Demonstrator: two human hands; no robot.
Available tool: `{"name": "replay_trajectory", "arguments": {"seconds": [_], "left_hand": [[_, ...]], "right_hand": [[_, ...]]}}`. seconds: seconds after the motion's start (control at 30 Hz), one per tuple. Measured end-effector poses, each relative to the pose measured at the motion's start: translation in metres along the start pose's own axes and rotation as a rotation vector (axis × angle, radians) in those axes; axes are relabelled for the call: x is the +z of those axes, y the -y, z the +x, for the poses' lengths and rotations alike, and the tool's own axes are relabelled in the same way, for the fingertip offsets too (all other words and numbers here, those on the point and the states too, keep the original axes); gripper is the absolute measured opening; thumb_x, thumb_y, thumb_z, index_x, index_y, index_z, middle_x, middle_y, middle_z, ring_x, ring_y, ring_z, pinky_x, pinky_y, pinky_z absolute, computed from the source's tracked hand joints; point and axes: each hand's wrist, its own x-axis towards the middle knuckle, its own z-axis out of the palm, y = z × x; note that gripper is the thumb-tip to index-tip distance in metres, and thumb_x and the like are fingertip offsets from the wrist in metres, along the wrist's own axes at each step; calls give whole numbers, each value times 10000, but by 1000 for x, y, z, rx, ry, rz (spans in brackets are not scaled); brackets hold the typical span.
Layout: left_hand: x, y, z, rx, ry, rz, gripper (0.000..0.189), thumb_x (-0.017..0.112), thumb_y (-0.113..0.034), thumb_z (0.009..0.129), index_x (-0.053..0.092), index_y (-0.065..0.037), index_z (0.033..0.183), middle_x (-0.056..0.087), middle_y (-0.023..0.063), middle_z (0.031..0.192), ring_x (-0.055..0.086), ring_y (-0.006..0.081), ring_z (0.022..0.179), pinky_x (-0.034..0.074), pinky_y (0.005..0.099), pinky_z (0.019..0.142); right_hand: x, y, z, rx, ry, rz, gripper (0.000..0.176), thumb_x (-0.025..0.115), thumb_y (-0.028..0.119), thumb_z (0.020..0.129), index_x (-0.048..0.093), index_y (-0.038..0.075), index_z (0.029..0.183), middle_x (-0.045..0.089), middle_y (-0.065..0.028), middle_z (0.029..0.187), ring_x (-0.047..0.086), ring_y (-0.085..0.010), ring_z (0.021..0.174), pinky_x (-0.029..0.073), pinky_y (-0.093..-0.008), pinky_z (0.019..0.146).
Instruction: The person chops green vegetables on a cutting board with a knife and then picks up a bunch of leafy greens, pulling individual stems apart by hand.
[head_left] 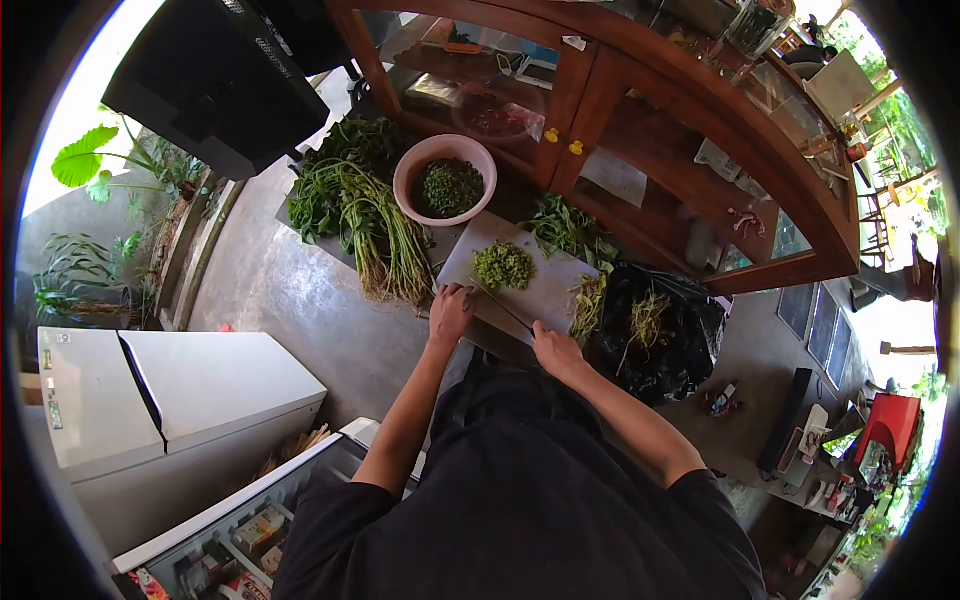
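A white cutting board bears a pile of chopped green stems. My right hand is wrapped round the handle of a knife, whose blade points up and left along the board's near edge. At the board's left corner is my left hand, its fingers bent near the knife tip; whatever they hold is too small to make out. Left of the board lies a large bunch of leafy greens with roots. A pink bowl behind holds chopped greens.
More leaves lie behind the board. Root trimmings rest at its right edge, beside a black plastic bag with more trimmings. A wooden glass cabinet stands behind, and a white fridge stands at left.
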Motion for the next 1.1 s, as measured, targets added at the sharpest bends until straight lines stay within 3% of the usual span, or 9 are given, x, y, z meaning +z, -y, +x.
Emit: {"name": "replay_trajectory", "arguments": {"seconds": [0.1,0.53,0.7,0.93,1.03,1.1], "left_hand": [[-1,1,-2,-56,29,13,287,675,-149,715,691,-38,979,638,118,970,556,322,956,471,397,853],[8,3,-1,-13,36,83,207,656,-101,732,707,-75,930,638,65,947,569,292,945,470,400,842],[13,8,-1,2,-6,15,168,642,-92,742,709,-64,893,628,68,906,568,295,909,469,396,816],[11,3,-2,27,-30,93,158,636,-89,754,705,-58,892,629,72,893,572,298,888,466,396,801],[12,4,-3,10,-30,44,203,663,-70,707,702,-60,905,635,84,914,573,312,904,481,406,813],[12,3,-2,27,-36,41,143,625,-88,776,697,-51,894,630,83,900,575,304,889,466,401,803]], "right_hand": [[-15,12,-6,-21,10,-33,225,419,138,919,461,-11,1082,664,-229,782,665,-403,757,536,-498,652],[-3,6,-7,11,61,-35,238,458,166,911,435,-17,1060,655,-242,786,647,-421,741,519,-519,631],[12,6,2,18,40,-67,348,397,123,921,421,2,1246,680,-218,885,676,-376,838,547,-481,711],[15,9,13,47,56,-35,384,386,122,923,414,33,1295,673,-236,948,670,-381,869,539,-488,738],[19,-3,3,46,54,-36,439,410,152,913,390,26,1333,670,-248,932,662,-406,864,528,-510,742],[19,-8,-2,76,95,-52,435,405,156,915,395,34,1332,668,-251,949,659,-410,875,526,-507,756]]}}
